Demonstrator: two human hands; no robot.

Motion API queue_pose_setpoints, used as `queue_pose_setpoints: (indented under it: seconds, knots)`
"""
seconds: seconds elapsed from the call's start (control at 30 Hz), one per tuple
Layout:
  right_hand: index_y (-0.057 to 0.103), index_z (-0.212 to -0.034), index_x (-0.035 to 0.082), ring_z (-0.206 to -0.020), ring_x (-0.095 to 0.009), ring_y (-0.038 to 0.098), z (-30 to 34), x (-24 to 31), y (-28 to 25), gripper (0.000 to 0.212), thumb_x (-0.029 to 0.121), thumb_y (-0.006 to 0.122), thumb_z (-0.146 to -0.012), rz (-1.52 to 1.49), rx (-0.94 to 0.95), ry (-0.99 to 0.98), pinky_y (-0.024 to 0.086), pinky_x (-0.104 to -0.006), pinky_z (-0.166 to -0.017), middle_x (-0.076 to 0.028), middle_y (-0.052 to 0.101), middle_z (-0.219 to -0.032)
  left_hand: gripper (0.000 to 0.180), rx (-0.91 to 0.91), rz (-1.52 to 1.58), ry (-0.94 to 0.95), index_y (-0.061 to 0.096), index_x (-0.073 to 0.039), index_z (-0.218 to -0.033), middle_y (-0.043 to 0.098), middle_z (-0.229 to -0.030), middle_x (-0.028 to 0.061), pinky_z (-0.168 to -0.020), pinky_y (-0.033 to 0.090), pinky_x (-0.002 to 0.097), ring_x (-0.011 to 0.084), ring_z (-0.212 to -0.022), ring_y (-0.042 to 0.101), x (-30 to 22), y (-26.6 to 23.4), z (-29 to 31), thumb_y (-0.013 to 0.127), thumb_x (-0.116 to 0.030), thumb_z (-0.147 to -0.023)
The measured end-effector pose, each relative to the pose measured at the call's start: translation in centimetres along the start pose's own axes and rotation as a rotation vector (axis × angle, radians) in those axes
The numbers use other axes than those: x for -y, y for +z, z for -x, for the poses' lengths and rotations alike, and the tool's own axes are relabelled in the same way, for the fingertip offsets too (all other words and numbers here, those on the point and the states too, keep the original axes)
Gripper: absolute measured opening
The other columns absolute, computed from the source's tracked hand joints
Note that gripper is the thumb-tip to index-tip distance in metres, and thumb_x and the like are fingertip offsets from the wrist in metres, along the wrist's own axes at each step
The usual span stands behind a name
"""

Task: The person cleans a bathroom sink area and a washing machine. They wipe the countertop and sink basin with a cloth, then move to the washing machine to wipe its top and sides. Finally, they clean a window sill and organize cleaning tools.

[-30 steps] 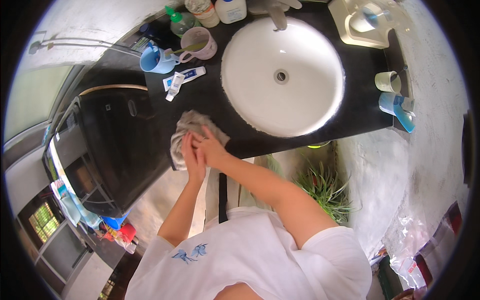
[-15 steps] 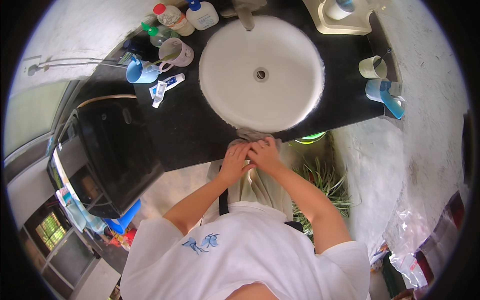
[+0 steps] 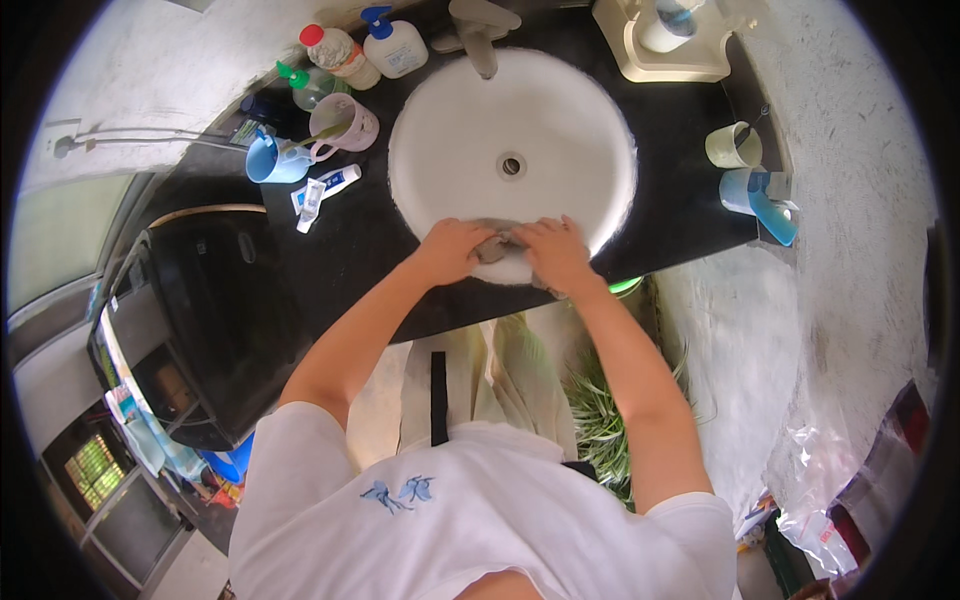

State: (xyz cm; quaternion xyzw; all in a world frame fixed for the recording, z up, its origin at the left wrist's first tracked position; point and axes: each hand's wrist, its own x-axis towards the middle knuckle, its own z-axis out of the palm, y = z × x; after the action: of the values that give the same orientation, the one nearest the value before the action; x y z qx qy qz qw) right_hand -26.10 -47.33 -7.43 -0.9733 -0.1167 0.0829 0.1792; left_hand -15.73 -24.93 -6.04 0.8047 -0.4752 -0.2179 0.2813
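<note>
Both hands are pressed down on a grey cloth at the near rim of the round white sink, which is set into a black counter. The left hand lies on the cloth's left part with fingers curled over it, gripping it; the right hand covers its right part in the same way, fingers closed on the fabric. The two hands almost meet, and only a small crumpled patch of cloth shows between them, right where the basin meets the counter's front edge. The drain sits in the middle of the basin, well apart from the hands, and the tap stands at the sink's far side. At the counter's back left corner are a red-capped bottle, a white pump bottle with a blue top and a green-topped bottle. Nearer the left edge stand a pink mug and a blue cup, with a small tube lying in front of them. At the right edge a pale green cup stands behind a blue cup. A cream tray sits at the back right corner.
</note>
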Motion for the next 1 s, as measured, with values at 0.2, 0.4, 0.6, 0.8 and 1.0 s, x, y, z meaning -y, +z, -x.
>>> queue_pose_setpoints:
  seconds: [0.2, 0.4, 0.6, 0.8, 1.0]
  knots:
    - [0.057, -0.122, 0.014, -0.107, -0.029, 0.055, -1.2, 3.2, -0.3, 0.047, 0.030, 0.064, -0.078, -0.322, 0.067, 0.083, 0.040, -0.0466, -0.086, -0.010, 0.058, -0.113, 0.033, -0.049, 0.004, 0.052, 0.057, -0.005, -0.100, 0.058, -0.094, 0.0147, -0.082, 0.045, 0.0468, 0.0363, -0.091, 0.057, -2.7, 0.1, 1.3, 0.062, -0.004, -0.068]
    - [0.061, -0.072, 0.008, -0.072, -0.031, 0.061, -0.4, 4.6, -2.9, 0.045, 0.051, 0.073, -0.075, -0.616, 0.237, 0.018, 0.048, -0.0398, -0.063, -0.008, 0.059, -0.071, 0.037, 0.274, 0.341, -0.130, 0.057, -0.008, -0.105, 0.055, -0.098, 0.0147, -0.079, 0.047, 0.0445, 0.0373, -0.097, 0.056, -3.1, -2.3, 3.3, 0.060, 0.001, -0.069]
    - [0.061, -0.111, 0.009, -0.081, -0.032, 0.064, -9.0, -3.4, -6.2, 0.038, 0.015, 0.076, -0.076, -0.495, -0.321, 0.055, 0.052, -0.0384, -0.070, -0.010, 0.064, -0.100, 0.053, -0.206, -0.113, -0.059, 0.059, -0.011, -0.119, 0.054, -0.114, 0.0123, -0.089, 0.042, 0.0477, 0.0345, -0.109, 0.052, 2.9, -6.4, -5.6, 0.059, 0.004, -0.067]
    - [0.059, -0.124, 0.012, -0.134, -0.023, 0.038, -15.8, -11.8, -1.6, 0.037, 0.014, 0.056, -0.087, 0.483, -0.291, -0.033, 0.029, -0.0498, -0.109, -0.003, 0.047, -0.140, 0.058, -0.320, -0.583, 0.103, 0.050, -0.011, -0.133, 0.045, -0.138, 0.0089, -0.111, 0.033, 0.0441, 0.0292, -0.129, 0.041, 12.2, -2.3, -15.6, 0.058, 0.000, -0.077]
    - [0.060, -0.120, 0.007, -0.127, -0.030, 0.044, -10.4, -7.9, 7.6, 0.035, 0.015, 0.052, -0.087, 0.271, -0.165, 0.173, 0.030, -0.0517, -0.109, -0.009, 0.050, -0.135, 0.052, 0.067, -0.187, -0.120, 0.051, -0.008, -0.131, 0.046, -0.133, 0.0116, -0.104, 0.040, 0.0395, 0.0318, -0.126, 0.042, 11.6, 4.6, -11.0, 0.056, -0.002, -0.079]
